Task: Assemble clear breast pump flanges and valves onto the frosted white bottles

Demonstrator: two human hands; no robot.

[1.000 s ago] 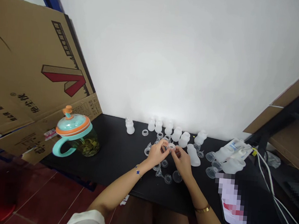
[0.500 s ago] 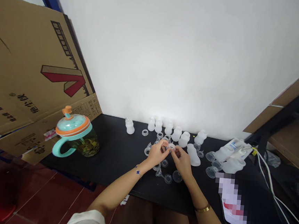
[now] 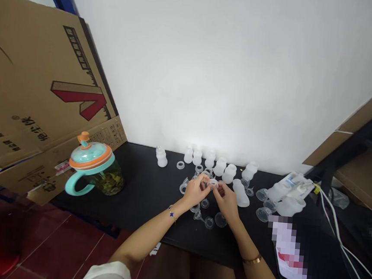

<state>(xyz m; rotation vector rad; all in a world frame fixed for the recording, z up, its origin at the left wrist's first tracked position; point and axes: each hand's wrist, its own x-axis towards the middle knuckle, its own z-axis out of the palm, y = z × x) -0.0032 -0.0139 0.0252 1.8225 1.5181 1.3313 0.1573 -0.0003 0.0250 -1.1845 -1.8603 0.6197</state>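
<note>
OK, near side first. Phone (image 3: 291, 257) lies at the near right of the black table (image 3: 144, 205), screen pixelated. White cables (image 3: 334, 213) run down past it on the right. Clear disc (image 3: 209, 222) and clear dome (image 3: 221, 220) lie near side of the hands, dome just beside the right forearm. Small clear ring (image 3: 204, 203) on the table between the forearms.

Left hand (image 3: 197, 191) and right hand (image 3: 227, 198) meet mid-table. Both have hold of one clear cap ring (image 3: 213, 183), left fingertips on its left, right fingertips on its right. Both grips nearly closed, just the ring's edge pinched. Ring sits between the hands, seemingly above the table; can't tell exact height.

Right of the right hand: white bottle (image 3: 241, 193) lying tilted. Farther right, two more white bottles (image 3: 290, 207) on their sides, clear flanged parts (image 3: 263, 214) beside them. Far left: lidded jug (image 3: 89, 165), leaves inside, by a cardboard box (image 3: 41, 83).

Far side: row of upright white bottles (image 3: 210, 159) near the wall (image 3: 218, 73).
</note>
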